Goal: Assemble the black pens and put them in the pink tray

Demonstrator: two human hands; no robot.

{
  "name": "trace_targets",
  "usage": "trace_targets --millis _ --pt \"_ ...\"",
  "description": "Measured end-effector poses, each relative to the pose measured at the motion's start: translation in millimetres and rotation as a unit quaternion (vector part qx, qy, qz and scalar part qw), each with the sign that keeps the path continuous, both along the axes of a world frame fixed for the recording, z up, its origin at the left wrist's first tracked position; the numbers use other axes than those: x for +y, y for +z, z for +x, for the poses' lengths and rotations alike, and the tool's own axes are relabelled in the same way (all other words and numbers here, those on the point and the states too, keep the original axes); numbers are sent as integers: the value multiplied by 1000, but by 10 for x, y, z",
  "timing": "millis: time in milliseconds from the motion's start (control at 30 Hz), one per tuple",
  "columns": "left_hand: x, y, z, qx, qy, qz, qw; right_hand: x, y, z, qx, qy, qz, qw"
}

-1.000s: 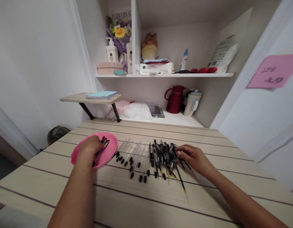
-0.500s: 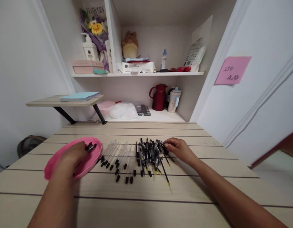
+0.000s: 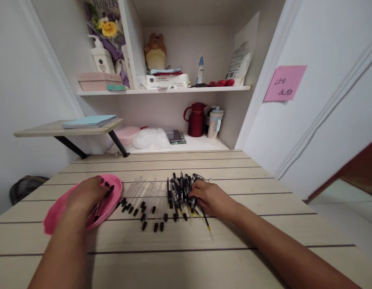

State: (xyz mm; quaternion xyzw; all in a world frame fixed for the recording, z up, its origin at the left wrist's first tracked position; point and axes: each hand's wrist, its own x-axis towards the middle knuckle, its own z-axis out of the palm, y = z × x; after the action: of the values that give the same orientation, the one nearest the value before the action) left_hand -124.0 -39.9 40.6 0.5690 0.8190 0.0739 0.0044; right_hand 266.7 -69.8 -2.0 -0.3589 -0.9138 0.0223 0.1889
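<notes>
My left hand (image 3: 85, 195) rests in a pink plate (image 3: 113, 188) on the wooden table (image 3: 186, 245), fingers curled over several black pens (image 3: 107, 192) that lie in it. My right hand (image 3: 210, 198) lies on a heap of black pen parts (image 3: 180, 190) at the table's middle, fingers down among them. Between plate and heap lies a row of clear pen barrels with black tips (image 3: 146, 196). Whether either hand grips a pen is hidden by the fingers.
A small raised shelf (image 3: 65, 129) with a blue booklet stands at the back left. Behind the table an alcove holds a red jug (image 3: 196, 119), a cup (image 3: 214, 122), a plastic bag and a pink box. A pink note (image 3: 285, 82) sticks on the right door.
The view has swung to the right, so everything sits further left in frame. My right hand has moved from the heap's right edge onto the heap. My left hand stays in the plate.
</notes>
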Motion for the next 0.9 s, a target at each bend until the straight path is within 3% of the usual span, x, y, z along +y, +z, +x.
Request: trace_targets --millis 233,400,533,700,900 --pt "-129 186 672 43 -116 69 990 -38 31 -20 -56 5 19 998" --pt "-217 37 1219 -3 -269 57 961 -41 41 -17 -72 5 23 997" --pt "-271 -145 1497 -15 -351 19 936 -34 42 -15 -88 4 27 996" --pt "-304 -285 1613 -3 -373 16 928 -25 42 -21 -98 0 42 994" --pt "-313 -329 1612 4 -364 13 931 -22 107 4 -109 -2 57 992"
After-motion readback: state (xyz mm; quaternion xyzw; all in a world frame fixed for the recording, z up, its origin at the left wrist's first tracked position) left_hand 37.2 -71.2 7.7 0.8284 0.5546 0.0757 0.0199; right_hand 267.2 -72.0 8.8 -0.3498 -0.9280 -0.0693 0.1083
